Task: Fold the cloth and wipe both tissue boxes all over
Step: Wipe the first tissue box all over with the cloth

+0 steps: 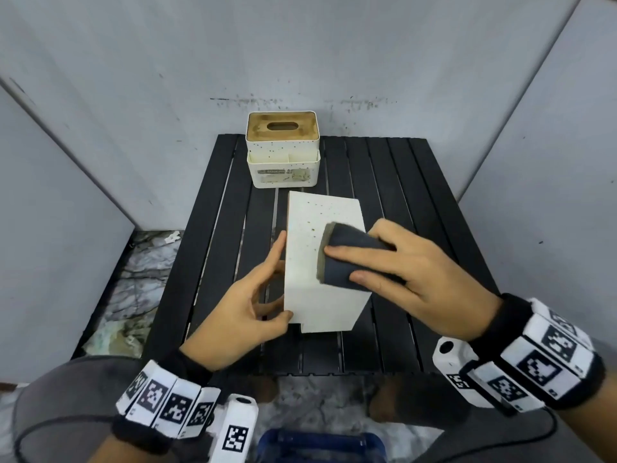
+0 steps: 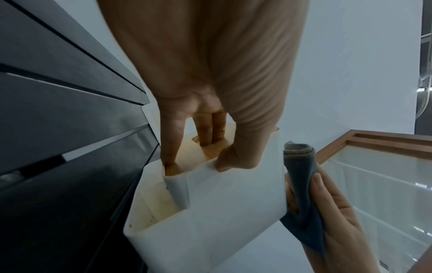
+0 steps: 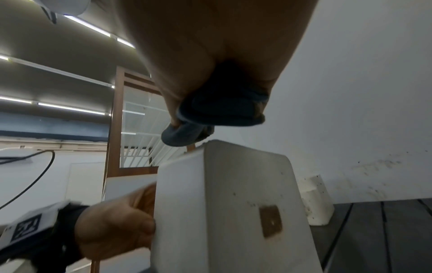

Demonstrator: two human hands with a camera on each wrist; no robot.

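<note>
Cloth, folded into a dark blue pad with a greyish edge, is sitting in our right hand; we are curling fingers over its top and tucking the thumb beneath, and we are pressing it against the upturned white face of the near box. In the right wrist view the wad is bulging from under our palm, right at the top edge of that box, whose side is showing a brown patch and small dark specks.

We are steadying the near box with our left hand. Seen from the left wrist, that hand is gripping the box at its wooden lid end: 2 fingers are going into the lid slot, another is resting on the lid by the rim, and the thumb is pinching the white wall from outside. The cloth is showing just beside the box there, held by our right hand.

The near box is lying on its side on the black slatted table, around the middle, lid end facing left. The 2nd box is standing upright at the table's far edge, apart from the near one, wooden lid and oval slot facing up, with an open front tray. Grey panels are enclosing the table on 3 sides.
</note>
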